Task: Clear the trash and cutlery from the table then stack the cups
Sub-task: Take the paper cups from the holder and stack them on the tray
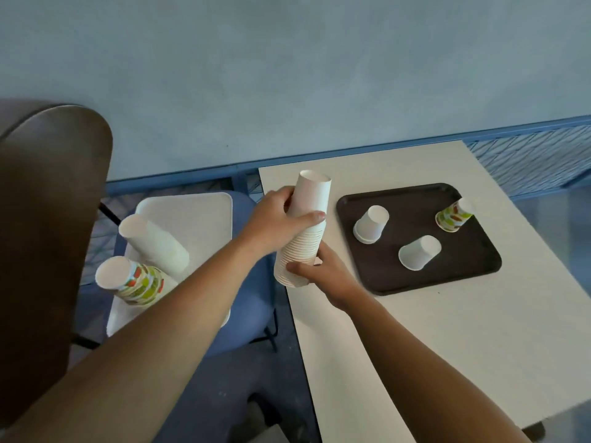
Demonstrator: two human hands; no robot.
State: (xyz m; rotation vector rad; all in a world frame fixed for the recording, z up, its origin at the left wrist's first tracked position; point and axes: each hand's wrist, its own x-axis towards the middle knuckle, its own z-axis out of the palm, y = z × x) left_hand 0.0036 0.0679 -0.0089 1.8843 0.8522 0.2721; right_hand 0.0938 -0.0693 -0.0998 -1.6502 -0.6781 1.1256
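A tall stack of white paper cups (307, 219), bottoms up, stands tilted at the left edge of the white table (447, 330). My left hand (275, 219) grips its upper half and my right hand (323, 270) holds its lower end. On a dark tray (383, 276) to the right, two single white cups (371, 223) (419, 252) and one patterned cup (454, 215) sit upside down.
To the left, a white tray (198, 215) on a blue chair (252, 314) carries a white cup stack (153, 243) and a patterned cup stack (134, 281), both upside down. A brown chair back (48, 219) fills the far left. A blue wall and rail run behind.
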